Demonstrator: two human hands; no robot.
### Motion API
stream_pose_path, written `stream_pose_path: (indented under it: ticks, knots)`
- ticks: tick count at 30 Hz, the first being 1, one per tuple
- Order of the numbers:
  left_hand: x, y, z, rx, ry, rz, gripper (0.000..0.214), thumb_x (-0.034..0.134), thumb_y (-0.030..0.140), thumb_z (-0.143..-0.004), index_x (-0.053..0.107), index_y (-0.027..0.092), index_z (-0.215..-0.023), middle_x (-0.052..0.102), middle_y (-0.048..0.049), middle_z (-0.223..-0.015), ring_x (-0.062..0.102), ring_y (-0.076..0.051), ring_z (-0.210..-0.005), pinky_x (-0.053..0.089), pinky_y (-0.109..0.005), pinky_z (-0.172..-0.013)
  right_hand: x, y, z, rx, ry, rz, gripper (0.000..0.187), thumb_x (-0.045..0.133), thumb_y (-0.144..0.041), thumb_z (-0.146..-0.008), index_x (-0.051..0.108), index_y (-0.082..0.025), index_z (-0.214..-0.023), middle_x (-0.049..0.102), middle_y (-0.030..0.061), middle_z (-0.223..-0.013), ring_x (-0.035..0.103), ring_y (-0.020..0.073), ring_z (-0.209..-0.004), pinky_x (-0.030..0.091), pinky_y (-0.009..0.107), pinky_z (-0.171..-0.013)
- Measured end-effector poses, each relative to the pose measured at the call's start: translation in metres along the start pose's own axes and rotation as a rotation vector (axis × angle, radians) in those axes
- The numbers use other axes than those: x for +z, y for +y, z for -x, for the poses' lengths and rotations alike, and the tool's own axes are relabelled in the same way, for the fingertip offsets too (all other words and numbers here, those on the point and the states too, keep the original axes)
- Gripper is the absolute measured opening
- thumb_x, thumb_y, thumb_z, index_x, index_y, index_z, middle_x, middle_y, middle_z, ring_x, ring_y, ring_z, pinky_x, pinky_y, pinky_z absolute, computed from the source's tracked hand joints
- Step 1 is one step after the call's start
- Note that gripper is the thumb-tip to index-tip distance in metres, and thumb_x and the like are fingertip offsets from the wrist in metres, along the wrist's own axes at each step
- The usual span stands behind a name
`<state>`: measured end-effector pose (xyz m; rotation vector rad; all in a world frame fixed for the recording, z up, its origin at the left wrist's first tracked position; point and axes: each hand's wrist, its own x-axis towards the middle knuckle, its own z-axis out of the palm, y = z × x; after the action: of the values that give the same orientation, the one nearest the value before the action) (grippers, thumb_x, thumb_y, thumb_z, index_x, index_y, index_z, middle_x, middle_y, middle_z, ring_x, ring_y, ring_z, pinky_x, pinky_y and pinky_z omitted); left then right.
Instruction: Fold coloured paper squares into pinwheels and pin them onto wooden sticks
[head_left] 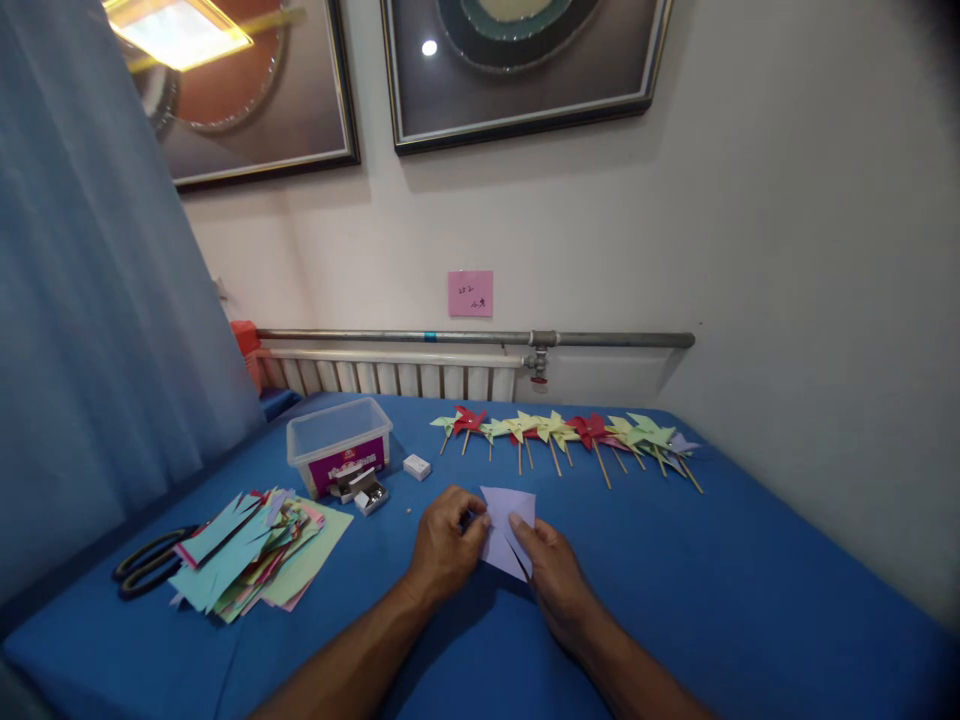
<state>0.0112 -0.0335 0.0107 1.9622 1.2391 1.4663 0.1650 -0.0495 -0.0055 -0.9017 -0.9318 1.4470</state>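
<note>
A light purple sheet of paper (511, 503) with a cut running in from its lower edge is held upright in front of me. My right hand (556, 580) grips its right side, thumb on the near face. At the paper's left edge, my left hand (444, 543) is closed in a pinch; whether anything small is also between those fingertips is hidden. Beyond my hands, several paper pinwheels (556, 428) in red, yellow, green and purple lie in a row, on thin wooden sticks.
On the blue-covered table (750, 600), cut paper pieces (247, 550) are heaped at left beside black-handled scissors (150, 562). Behind them stand a clear plastic box (337, 435), an opened small box (370, 494) with metal bits, and a small white box (417, 466). A radiator (390, 375) lines the wall.
</note>
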Motion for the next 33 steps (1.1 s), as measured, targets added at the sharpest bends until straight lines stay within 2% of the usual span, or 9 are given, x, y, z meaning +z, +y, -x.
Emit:
stream_pose_path:
  ticks: [8,15,17,21,25,29,33]
  knots:
    - [0.001,-0.003,0.0,0.043,-0.005,-0.069,0.005,0.063,0.016,-0.083,0.066,0.018,-0.079,0.063,0.0001,-0.078,0.057,-0.013,-0.071,0.042,-0.026,-0.069,-0.002,0.001,-0.001,-0.019,-0.016,0.012,0.049,0.085,-0.058,-0.071,0.078,-0.016,-0.097,0.079,0.0076,-0.079,0.075,0.0276,-0.077,0.058,0.037,-0.073]
    - [0.001,0.002,0.002,0.061,-0.005,-0.063,0.005,0.063,0.015,-0.079,0.067,0.018,-0.079,0.063,-0.0006,-0.078,0.058,-0.014,-0.072,0.043,-0.027,-0.071,-0.005,0.005,-0.006,-0.04,0.113,0.146,0.05,0.087,-0.053,-0.064,0.078,-0.015,-0.095,0.079,0.006,-0.079,0.07,0.0229,-0.067,0.052,0.031,-0.06]
    - [0.0,0.004,0.001,0.003,-0.016,-0.006,0.003,0.065,0.018,-0.078,0.068,0.018,-0.08,0.063,-0.0003,-0.077,0.057,-0.014,-0.072,0.043,-0.027,-0.071,-0.005,0.003,-0.006,-0.05,0.144,0.181,0.049,0.086,-0.052,-0.063,0.078,-0.015,-0.094,0.079,0.0062,-0.079,0.07,0.0229,-0.066,0.052,0.031,-0.06]
    - [-0.003,0.003,-0.005,-0.255,-0.049,0.213,0.015,0.066,0.032,-0.079,0.068,0.017,-0.081,0.062,0.0004,-0.072,0.054,-0.014,-0.067,0.041,-0.026,-0.065,-0.007,-0.004,-0.007,-0.088,0.169,0.245,0.045,0.082,-0.05,-0.066,0.078,-0.015,-0.094,0.079,0.0064,-0.078,0.07,0.0242,-0.068,0.054,0.032,-0.061]
    - [-0.005,0.0,-0.012,-0.413,-0.083,0.406,0.027,0.07,0.043,-0.073,0.065,0.017,-0.07,0.056,0.002,-0.06,0.049,-0.013,-0.059,0.038,-0.026,-0.06,-0.008,-0.009,-0.006,-0.115,0.179,0.294,0.041,0.08,-0.049,-0.068,0.078,-0.016,-0.092,0.078,0.0057,-0.074,0.071,0.0261,-0.071,0.054,0.032,-0.061]
    - [-0.003,0.001,-0.012,-0.419,-0.071,0.457,0.028,0.071,0.043,-0.07,0.066,0.016,-0.072,0.058,0.0014,-0.063,0.05,-0.012,-0.06,0.039,-0.025,-0.06,-0.008,-0.007,-0.005,-0.105,0.195,0.256,0.044,0.08,-0.048,-0.07,0.078,-0.016,-0.1,0.08,0.0062,-0.078,0.074,0.0284,-0.076,0.056,0.034,-0.065]
    - [-0.002,0.002,-0.007,-0.343,-0.061,0.34,0.018,0.069,0.035,-0.073,0.066,0.017,-0.074,0.06,0.0017,-0.066,0.051,-0.012,-0.062,0.039,-0.025,-0.06,-0.008,-0.003,-0.005,-0.084,0.194,0.214,0.043,0.082,-0.048,-0.069,0.078,-0.016,-0.098,0.081,0.0067,-0.08,0.074,0.0286,-0.076,0.056,0.034,-0.065]
